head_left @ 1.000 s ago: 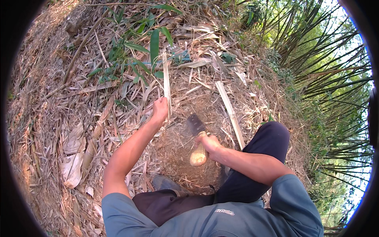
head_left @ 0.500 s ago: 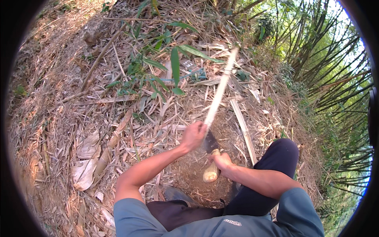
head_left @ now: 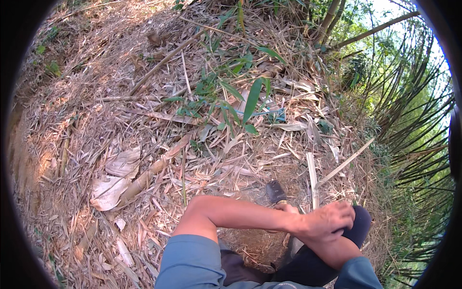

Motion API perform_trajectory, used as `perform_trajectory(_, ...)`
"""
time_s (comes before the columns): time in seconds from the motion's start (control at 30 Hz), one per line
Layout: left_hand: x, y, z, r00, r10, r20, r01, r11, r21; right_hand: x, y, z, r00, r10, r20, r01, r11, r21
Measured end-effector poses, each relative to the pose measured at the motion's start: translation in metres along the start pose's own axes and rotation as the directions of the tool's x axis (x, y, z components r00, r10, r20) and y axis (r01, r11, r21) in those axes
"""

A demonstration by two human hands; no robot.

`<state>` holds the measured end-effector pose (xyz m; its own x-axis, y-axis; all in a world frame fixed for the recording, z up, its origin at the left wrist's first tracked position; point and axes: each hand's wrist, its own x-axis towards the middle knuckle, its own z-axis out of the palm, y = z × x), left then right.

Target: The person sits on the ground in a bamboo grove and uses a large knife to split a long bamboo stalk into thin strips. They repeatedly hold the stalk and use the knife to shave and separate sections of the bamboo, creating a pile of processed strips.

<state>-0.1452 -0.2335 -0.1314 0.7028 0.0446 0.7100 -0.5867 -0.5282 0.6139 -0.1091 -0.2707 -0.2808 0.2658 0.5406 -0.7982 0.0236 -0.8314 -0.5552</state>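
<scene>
My left arm crosses over to the right, above my right forearm. At its end my left hand (head_left: 332, 221) hovers at or touches the right forearm beside my raised knee; its fingers are bent and apart, with nothing seen in them. Mostly hidden under the left forearm, my right hand (head_left: 287, 208) is closed round the handle of a broad-bladed knife. The dark blade (head_left: 275, 191) points away from me, low over bare soil. Just beyond the hands, a pale split bamboo strip (head_left: 347, 161) lies aslant, its near end by another split strip (head_left: 312, 178).
Dry bamboo leaves and sheaths (head_left: 118, 190) litter the sloping ground. A green leafy sprig (head_left: 252, 98) lies ahead, with a bit of blue material (head_left: 276, 114) by it. My bent right knee (head_left: 361, 226) is beside the hands. Bamboo stems (head_left: 418, 111) crowd the right side.
My left hand has let go of the pale strip and swung right across my right forearm. The strip now lies on the ground at the right. The view has shifted.
</scene>
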Motion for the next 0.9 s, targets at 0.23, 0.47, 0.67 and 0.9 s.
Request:
perform_trajectory(0.23,-0.001,0.034,0.038,0.983,0.173,0.061,-0.169,0.983,-0.067,0.023,-0.040,0.001,0.989,0.125,0.082,-0.149,0.755,0.639)
perform_trajectory(0.47,-0.002,0.026,0.084,0.972,0.233,0.030,-0.234,0.972,0.015,0.034,-0.044,-0.003,0.992,0.107,0.068,-0.125,0.714,0.688)
perform_trajectory(0.67,-0.015,0.023,0.063,0.788,0.608,0.094,-0.609,0.750,0.258,0.041,-0.040,-0.010,0.980,0.138,0.142,-0.197,0.702,0.684)
perform_trajectory(0.9,-0.005,0.013,0.051,0.589,0.798,0.131,-0.807,0.591,0.029,0.036,-0.045,-0.014,0.978,0.168,0.127,-0.208,0.683,0.700)
